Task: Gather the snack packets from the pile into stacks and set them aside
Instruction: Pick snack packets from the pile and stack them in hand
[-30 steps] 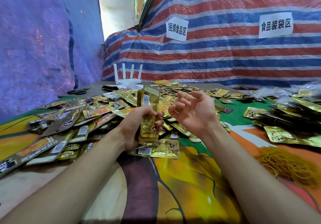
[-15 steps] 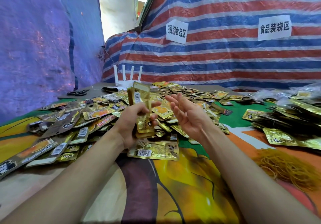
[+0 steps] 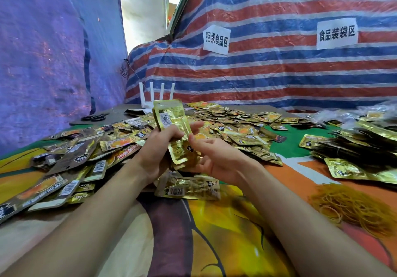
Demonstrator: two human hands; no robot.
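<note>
Mid-stack: your left hand (image 3: pixel 159 147) grips the packet stack (image 3: pixel 171 122), right hand (image 3: pixel 212 158) pinches its lower end, likely squaring it — next needs another packet off the pile (image 3: pixel 236 130).

The table (image 3: pixel 117 115), mostly under a bright printed cloth (image 3: pixel 214 244), carries a pile of snack packets (image 3: pixel 236 130), bundled stacks (image 3: pixel 365 143) at right, a heap of rubber bands (image 3: pixel 354 210), black scissors (image 3: pixel 93 117) and a white 4-antenna router (image 3: pixel 154 97).

Blue-purple woven tarp wall (image 3: pixel 43 51) left. Red-white-blue striped tarp wall (image 3: pixel 279 77) behind, two white paper signs (image 3: pixel 216 40) on it. Bright daylight gap (image 3: pixel 142 8) between. Colourful printed cloth (image 3: pixel 214 229) over work surface.
</note>
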